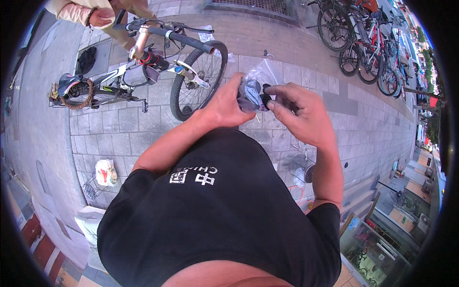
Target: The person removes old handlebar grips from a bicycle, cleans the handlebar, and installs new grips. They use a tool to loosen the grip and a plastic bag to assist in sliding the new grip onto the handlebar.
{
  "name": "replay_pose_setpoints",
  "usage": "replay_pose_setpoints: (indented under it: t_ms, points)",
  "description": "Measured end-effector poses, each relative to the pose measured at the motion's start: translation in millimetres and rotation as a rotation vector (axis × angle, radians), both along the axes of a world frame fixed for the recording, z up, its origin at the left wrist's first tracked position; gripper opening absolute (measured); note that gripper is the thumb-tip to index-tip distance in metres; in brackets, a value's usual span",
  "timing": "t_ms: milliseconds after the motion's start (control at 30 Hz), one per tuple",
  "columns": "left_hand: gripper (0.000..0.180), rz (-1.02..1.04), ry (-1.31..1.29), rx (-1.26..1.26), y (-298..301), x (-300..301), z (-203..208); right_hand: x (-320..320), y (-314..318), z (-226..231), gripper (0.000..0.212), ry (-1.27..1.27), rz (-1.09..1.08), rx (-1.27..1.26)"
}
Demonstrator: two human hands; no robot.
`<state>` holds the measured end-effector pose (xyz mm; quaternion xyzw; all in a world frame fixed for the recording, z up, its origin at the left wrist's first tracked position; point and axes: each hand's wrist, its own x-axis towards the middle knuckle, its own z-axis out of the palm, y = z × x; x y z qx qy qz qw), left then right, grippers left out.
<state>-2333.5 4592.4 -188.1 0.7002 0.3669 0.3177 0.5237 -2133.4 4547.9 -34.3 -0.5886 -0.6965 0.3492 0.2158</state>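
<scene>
My left hand (224, 103) is wrapped round a crinkled clear plastic bag (249, 88) in front of my chest. Dark items show through the film, too blurred to name. At the bag's right side, my right hand (306, 115) pinches a small black part (265, 98) between thumb and fingers. Whether this part is fully out of the bag I cannot tell. Just beyond my left hand stands a white and black bicycle (143, 52), its front wheel (176, 88) turned toward me and its bare handlebar end (208, 48) close to the bag.
Another person's hand (99, 18) is beside the bicycle at the far left. Several parked bicycles (368, 43) line the far right. On the paving lie a black cloth-like item (86, 60) and a white plastic bag (106, 172). A glass case (377, 256) stands at the near right.
</scene>
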Motion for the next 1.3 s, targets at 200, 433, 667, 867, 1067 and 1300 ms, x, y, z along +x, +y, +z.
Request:
replay_pose_setpoints:
  t_ms: [200, 433, 667, 867, 1067, 1300]
  points:
    - [0.085, 0.044, 0.063, 0.344, 4.2, -1.8, -3.5, 0.1, 8.2, -13.7, 0.036, 0.129, -0.09, -0.348]
    - [0.098, 0.039, 0.067, 0.273, 4.5, -10.4, -8.4, 35.1, 21.2, 2.1, 0.034, 0.223, -0.15, -0.429]
    - [0.077, 0.075, 0.06, 0.249, 13.9, -11.5, -11.7, 62.5, 28.1, -21.8, 0.034, 0.652, -0.273, -0.491]
    - [0.075, 0.041, 0.019, 0.048, 12.5, -11.0, -2.4, 52.9, 24.6, -39.6, 0.038, 0.881, -0.305, -0.394]
    - [0.065, -0.007, 0.184, 0.204, 21.8, -27.4, -4.7, 45.0, 26.0, -25.0, 0.036, 0.437, -0.346, -0.153]
    - [0.054, 0.211, -0.075, 0.021, 12.5, -72.3, -41.4, 48.1, 26.8, -72.1, 0.04, 0.949, -0.465, -0.088]
